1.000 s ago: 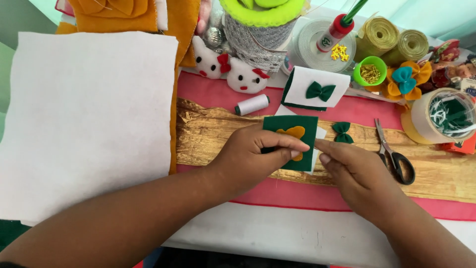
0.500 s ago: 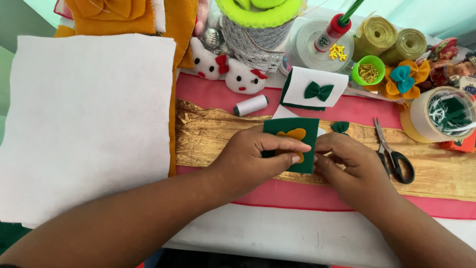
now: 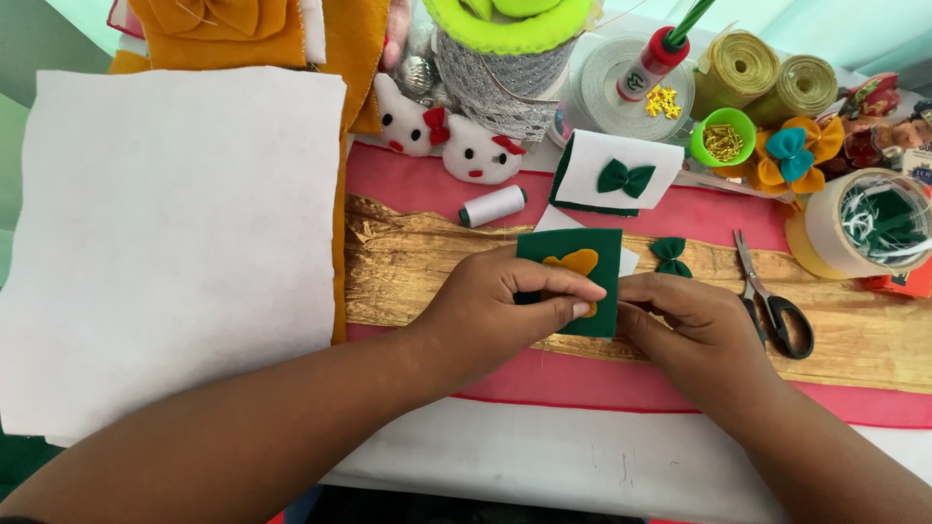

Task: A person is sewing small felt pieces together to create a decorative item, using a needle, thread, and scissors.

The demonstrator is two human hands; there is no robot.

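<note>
Green felt square (image 3: 582, 254) pinched by left hand (image 3: 495, 311); right hand (image 3: 694, 325) grips its edge.

Home craft table: felt sheets (image 3: 175, 233), ribbon rolls (image 3: 738, 68), scissors (image 3: 772, 301) (sewing clutter)

Quick count, going off the scissors (image 3: 774, 309): one pair of those. Two green bows, one (image 3: 670, 255) just left of them, another (image 3: 626, 178) up-left on a white card. Two toy cat heads (image 3: 449, 141) farther left. One thread spool (image 3: 492, 205). Two gold ribbon rolls (image 3: 767, 82) above. One green cup (image 3: 722, 137) of pins. Two hands (image 3: 485, 315) on one green felt square (image 3: 582, 281).
</note>
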